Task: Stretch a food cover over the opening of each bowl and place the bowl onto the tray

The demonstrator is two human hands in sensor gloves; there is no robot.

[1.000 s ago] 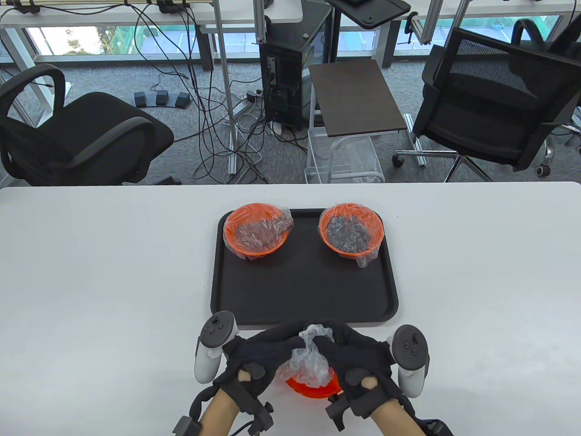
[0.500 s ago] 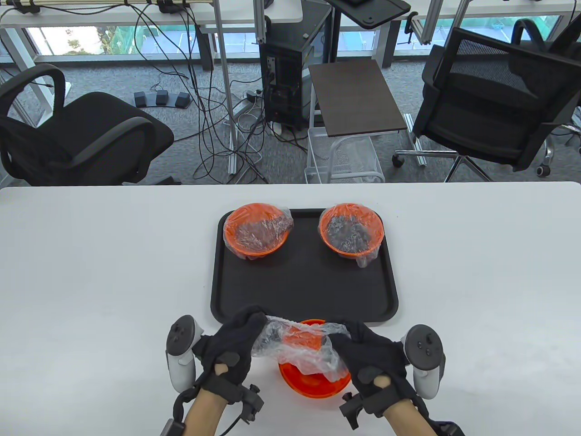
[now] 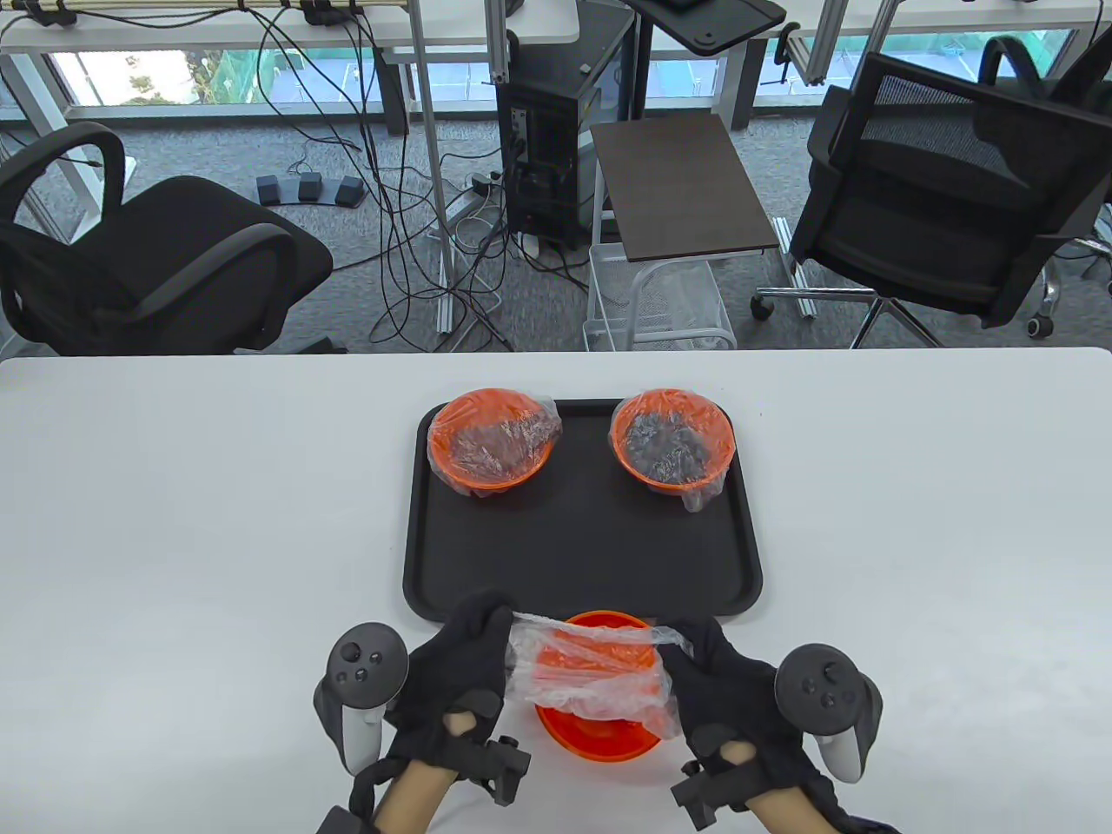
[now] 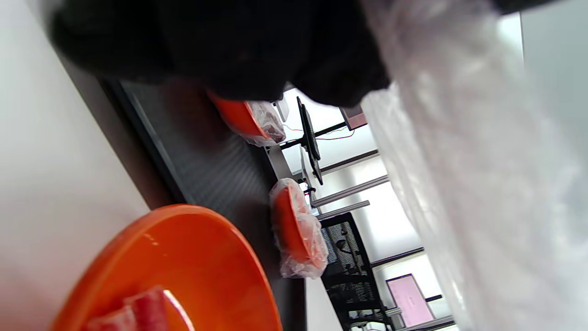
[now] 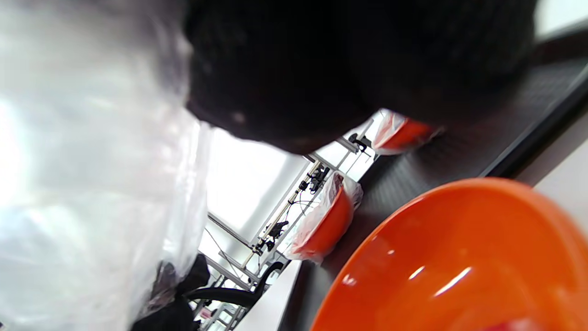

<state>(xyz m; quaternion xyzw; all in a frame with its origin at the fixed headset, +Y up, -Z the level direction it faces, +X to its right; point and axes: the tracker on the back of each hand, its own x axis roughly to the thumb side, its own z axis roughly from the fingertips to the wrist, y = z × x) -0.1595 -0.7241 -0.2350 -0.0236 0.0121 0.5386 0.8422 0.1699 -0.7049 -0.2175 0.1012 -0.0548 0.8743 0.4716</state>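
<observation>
Both hands' fingers [image 3: 482, 621] pinch the food cover [image 3: 591, 673] taut above the uncovered bowl [image 3: 599, 738]; uneven pull could slip film or tip bowl.

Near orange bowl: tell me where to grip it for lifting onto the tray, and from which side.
Grip the near orange bowl by its outer wall under the rim, one hand per side, left and right. It stands upright and round on the table, and the plastic cover hangs over its opening, so coming from above looks blocked.
</observation>
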